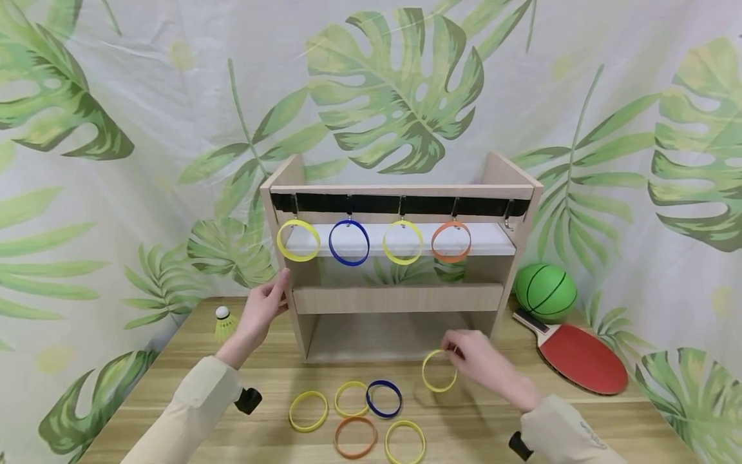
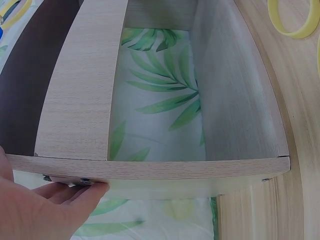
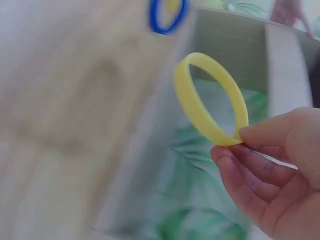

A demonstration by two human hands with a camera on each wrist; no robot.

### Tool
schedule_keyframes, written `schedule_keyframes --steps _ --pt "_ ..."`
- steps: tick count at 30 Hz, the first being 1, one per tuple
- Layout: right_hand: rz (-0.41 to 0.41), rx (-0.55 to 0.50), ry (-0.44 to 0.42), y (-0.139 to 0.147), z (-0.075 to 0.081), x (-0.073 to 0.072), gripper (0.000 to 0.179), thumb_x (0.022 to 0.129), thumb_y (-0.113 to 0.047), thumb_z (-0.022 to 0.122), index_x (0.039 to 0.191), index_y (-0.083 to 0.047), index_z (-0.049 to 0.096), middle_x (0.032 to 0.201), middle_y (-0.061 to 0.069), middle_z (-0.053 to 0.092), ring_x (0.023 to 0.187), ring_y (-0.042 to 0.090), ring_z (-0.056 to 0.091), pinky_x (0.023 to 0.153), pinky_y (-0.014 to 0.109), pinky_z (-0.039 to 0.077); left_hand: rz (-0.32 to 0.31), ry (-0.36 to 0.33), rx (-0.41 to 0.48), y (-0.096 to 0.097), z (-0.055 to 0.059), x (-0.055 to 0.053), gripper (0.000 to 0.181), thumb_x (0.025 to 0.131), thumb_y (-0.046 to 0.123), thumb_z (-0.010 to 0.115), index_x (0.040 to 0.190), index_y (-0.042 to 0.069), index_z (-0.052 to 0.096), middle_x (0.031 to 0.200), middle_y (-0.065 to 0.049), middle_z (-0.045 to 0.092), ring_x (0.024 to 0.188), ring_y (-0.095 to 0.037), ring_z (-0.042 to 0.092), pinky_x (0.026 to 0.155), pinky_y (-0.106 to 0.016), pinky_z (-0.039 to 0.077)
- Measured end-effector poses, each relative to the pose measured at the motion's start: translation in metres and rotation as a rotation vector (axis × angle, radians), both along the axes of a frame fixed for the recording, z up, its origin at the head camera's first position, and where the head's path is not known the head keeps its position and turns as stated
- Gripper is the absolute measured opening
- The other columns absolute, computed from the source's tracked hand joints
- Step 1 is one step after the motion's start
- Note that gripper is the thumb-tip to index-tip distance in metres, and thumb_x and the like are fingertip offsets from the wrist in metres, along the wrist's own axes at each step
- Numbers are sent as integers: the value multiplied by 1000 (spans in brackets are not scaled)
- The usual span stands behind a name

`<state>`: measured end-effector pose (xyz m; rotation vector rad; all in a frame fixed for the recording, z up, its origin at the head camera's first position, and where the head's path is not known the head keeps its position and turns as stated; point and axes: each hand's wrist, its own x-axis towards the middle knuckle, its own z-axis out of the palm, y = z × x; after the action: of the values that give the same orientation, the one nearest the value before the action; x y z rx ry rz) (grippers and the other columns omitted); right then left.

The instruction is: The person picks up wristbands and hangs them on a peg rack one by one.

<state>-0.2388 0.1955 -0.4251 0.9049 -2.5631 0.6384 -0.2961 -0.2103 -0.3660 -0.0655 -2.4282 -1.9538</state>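
My right hand [image 1: 478, 357] pinches a yellow wristband [image 3: 212, 100] between thumb and fingertips, above the tabletop in front of the wooden shelf [image 1: 400, 301]. At the shelf's left side, my left hand [image 1: 261, 312] touches the side panel [image 2: 200, 170], its fingers against the outer face. Two yellow wristbands [image 1: 298, 258], a blue wristband [image 1: 350, 263] and an orange wristband [image 1: 451, 259] hang from hooks on the black strip [image 1: 377, 204]. The rightmost hook [image 1: 508, 212] carries no band. On the table lie several more: yellow [image 1: 308, 428], blue [image 1: 385, 414] and orange [image 1: 355, 456].
A green ball [image 1: 546, 291] and a red table tennis paddle [image 1: 585, 361] lie right of the shelf. To its left stands a yellow shuttlecock [image 1: 225, 324]. Behind everything hangs a leaf-patterned cloth [image 1: 400, 90]. The wooden table [image 1: 191, 341] extends around the shelf's base.
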Motion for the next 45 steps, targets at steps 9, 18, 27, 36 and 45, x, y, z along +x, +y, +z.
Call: schedule_keyframes --steps 9,18,27,36,45 --pt "-30 -47 294 23 94 11 18 77 10 76 86 -3 69 77 4 70 64 8 62 54 16 54 11 9 -1 0 -1 4 77 103 54 38 145 -10 40 162 -22 25 147 -40 33 118 -52 39" --pt "-90 -84 450 46 176 20 19 78 13 74 91 1 70 85 10 73 70 17 67 66 5 52 10 7 -13 -1 -1 4 76 103 55 37 147 -8 39 161 -22 27 146 -39 34 118 -52 39" --pt "-223 -38 415 65 200 4 12 85 6 71 93 -2 70 87 11 73 73 21 69 65 13 54 10 -3 -13 -1 -3 3 76 103 55 38 149 -5 37 162 -22 24 148 -40 31 118 -52 38" --pt "-220 -40 412 69 192 1 14 83 7 71 94 -1 70 89 13 74 72 23 70 62 28 61 5 -3 -10 0 -4 3 77 103 55 39 148 -7 39 162 -22 24 147 -39 32 118 -51 39" --pt "-151 -93 518 59 185 31 22 76 12 76 94 1 71 87 10 73 70 20 68 71 -2 47 -6 2 2 0 0 -1 77 102 56 39 150 -3 36 164 -20 21 149 -40 29 118 -51 38"
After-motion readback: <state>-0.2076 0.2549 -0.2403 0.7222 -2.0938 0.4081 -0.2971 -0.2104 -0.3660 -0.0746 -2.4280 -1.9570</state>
